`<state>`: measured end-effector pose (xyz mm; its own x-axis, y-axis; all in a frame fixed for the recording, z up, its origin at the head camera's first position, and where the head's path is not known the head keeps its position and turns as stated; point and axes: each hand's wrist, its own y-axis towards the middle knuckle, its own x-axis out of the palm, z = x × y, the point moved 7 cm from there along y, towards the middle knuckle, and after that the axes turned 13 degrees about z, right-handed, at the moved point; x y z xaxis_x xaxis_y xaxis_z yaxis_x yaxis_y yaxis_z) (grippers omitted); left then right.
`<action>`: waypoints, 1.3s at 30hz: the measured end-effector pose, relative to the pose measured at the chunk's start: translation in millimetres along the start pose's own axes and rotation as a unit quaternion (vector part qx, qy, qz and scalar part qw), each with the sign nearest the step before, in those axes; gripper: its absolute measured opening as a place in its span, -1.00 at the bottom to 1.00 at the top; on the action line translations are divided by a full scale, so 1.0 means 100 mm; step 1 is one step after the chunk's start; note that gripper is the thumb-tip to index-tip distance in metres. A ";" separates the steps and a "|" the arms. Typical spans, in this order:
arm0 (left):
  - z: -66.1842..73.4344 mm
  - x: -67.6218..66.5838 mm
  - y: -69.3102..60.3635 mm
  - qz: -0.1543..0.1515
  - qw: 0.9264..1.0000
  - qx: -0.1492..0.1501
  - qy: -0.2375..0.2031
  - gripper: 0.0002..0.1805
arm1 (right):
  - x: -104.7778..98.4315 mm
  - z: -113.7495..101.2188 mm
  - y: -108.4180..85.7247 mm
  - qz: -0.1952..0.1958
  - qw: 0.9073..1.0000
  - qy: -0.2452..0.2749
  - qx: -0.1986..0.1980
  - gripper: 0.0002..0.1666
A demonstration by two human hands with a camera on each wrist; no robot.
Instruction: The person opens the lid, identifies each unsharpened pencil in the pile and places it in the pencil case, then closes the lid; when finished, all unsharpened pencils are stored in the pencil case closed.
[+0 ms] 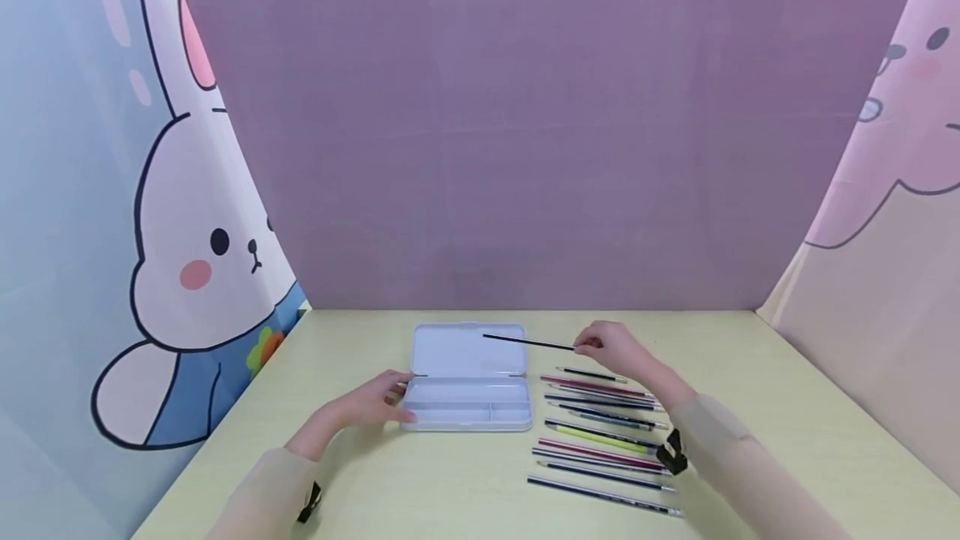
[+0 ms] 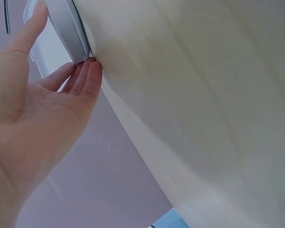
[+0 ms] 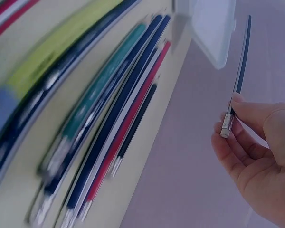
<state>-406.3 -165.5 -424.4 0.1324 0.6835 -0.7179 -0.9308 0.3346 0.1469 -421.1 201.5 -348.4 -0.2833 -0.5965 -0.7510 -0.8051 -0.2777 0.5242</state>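
A white pencil case [image 1: 457, 427] lies opened out on the table, its lid [image 1: 457, 352] folded back and its tray divided into compartments. My left hand [image 1: 367, 400] holds the case's left side, thumb at the front corner and fingers farther back; the left wrist view shows those fingertips curled against the case edge [image 2: 69, 28]. Between thumb and fingers my right hand [image 1: 618, 351] pinches a dark pencil [image 1: 528, 342] near its eraser end. The pencil is raised above the table, its far end over the lid. In the right wrist view the pencil's metal ferrule and white eraser [image 3: 225, 130] show.
Several pencils lie roughly side by side right of the case, among them a yellow-green pencil [image 1: 600, 437], a teal pencil [image 3: 104, 80] and a short dark pencil [image 1: 590, 374]. A purple cloth [image 1: 525, 148] hangs behind the table [image 1: 360, 490], with printed cloths at both sides.
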 end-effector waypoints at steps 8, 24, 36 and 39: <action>-0.02 0.00 0.01 0.006 1.000 -0.015 -0.004 -0.16 | 0.25 -0.27 0.11 -0.016 0.999 0.029 -0.009 -0.90; -0.03 0.00 0.02 0.012 1.000 -0.013 -0.005 -0.16 | 0.69 -0.63 0.18 -0.064 0.996 0.055 -0.011 -0.89; 0.00 0.00 0.01 0.012 1.000 0.008 -0.017 -0.16 | 0.93 -0.74 0.17 -0.091 0.994 0.042 -0.033 -0.93; 0.00 0.00 0.01 0.011 1.000 0.006 -0.013 -0.16 | 0.98 -0.73 0.17 -0.092 0.994 0.027 -0.042 -0.94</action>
<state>-407.5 -165.5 -424.3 0.1215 0.7076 -0.6961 -0.9294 0.3274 0.1706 -424.6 82.7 -383.8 -0.1045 -0.5682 -0.8162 -0.7936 -0.4470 0.4127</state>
